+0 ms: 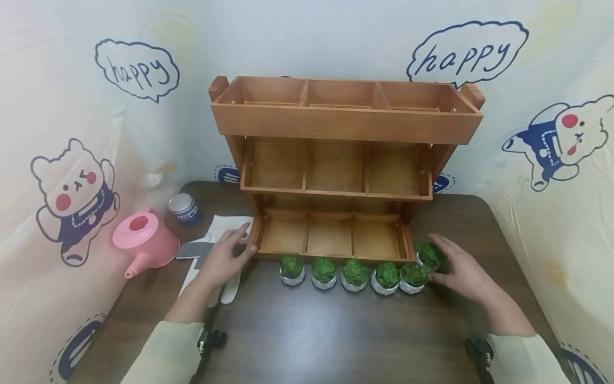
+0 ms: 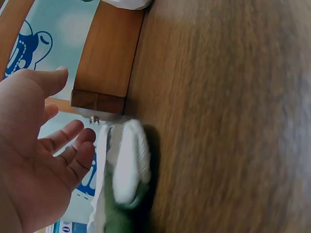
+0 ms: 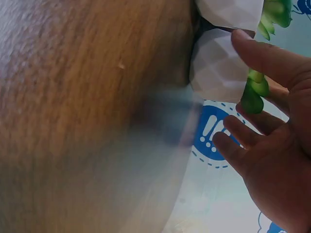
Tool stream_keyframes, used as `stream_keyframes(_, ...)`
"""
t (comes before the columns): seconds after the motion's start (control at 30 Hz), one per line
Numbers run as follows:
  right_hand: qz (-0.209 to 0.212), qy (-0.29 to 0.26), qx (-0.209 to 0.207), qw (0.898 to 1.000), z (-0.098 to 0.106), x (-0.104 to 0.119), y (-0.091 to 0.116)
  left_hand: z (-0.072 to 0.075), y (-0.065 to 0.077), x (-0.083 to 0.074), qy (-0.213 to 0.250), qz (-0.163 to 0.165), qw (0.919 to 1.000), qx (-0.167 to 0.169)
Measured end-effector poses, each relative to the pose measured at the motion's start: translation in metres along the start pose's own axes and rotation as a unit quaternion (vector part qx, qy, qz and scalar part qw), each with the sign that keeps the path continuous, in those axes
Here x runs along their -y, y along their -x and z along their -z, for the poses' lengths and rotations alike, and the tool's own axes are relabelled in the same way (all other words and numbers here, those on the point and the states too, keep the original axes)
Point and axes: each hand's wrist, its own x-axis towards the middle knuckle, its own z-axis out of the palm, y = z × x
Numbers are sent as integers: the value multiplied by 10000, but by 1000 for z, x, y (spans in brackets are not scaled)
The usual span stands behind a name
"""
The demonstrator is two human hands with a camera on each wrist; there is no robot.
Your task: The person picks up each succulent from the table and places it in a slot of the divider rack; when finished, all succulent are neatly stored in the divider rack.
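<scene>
A brown wooden three-tier shelf (image 1: 342, 124) stands at the back, each tier split into three compartments. Lined up before its bottom tier are several small green artificial succulents (image 1: 355, 272) in white faceted pots. My right hand (image 1: 464, 272) is beside the rightmost succulent (image 1: 428, 255), thumb and fingers spread around its side. In the right wrist view, the thumb overlaps the edge of its white pot (image 3: 218, 68), and the other fingers extend loosely behind the leaves. My left hand (image 1: 225, 258) is at the left end of the bottom tier, fingers loosely bent and holding nothing.
White-and-grey work gloves (image 1: 232, 290) lie beneath and beside my left hand. Farther left are a pink watering can (image 1: 148, 242) and a blue jar with a silver lid (image 1: 185, 209). A printed cloth (image 1: 307, 37) hangs around the dark wooden table (image 1: 307, 330).
</scene>
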Motion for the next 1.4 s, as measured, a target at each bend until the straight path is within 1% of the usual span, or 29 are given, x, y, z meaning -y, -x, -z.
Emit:
stream_keyframes(0.17,-29,45,-44,10000,-1,-3,-3,-7,-6,-2,200,137,9997,-40)
stream_keyframes(0.33,-168,34,-15,9999,-2,-5,-4,-9,-10,-2,361,252,9990,-1)
stream_keyframes(0.5,-42,24,-158,9999,-1,-6,-4,-11,-10,-3,542,354,9979,26)
stream_keyframes(0.57,18,10,-186,9998,-1,-5,-4,-12,-10,-6,590,464,9972,66)
stream_keyframes(0.73,2,-33,-130,9999,0,-3,-7,-12,-10,-11,639,786,9946,207)
stream_keyframes(0.87,9,-57,-171,9998,-2,-2,-9,-11,-9,-12,699,904,9931,266)
stream_keyframes(0.93,1,-76,-242,9997,-2,-2,-10,-10,-9,-12,753,928,9925,273)
stream_keyframes(1.1,-26,-67,-565,9984,0,-1,-12,-12,-10,-10,839,927,9919,243)
stream_keyframes(1.23,-31,-63,-807,9967,3,1,-12,-13,-9,-8,880,1003,9908,229)
stream_keyframes(1.4,-44,-109,-988,9950,10,5,-10,-15,-8,-9,877,1037,9905,225)
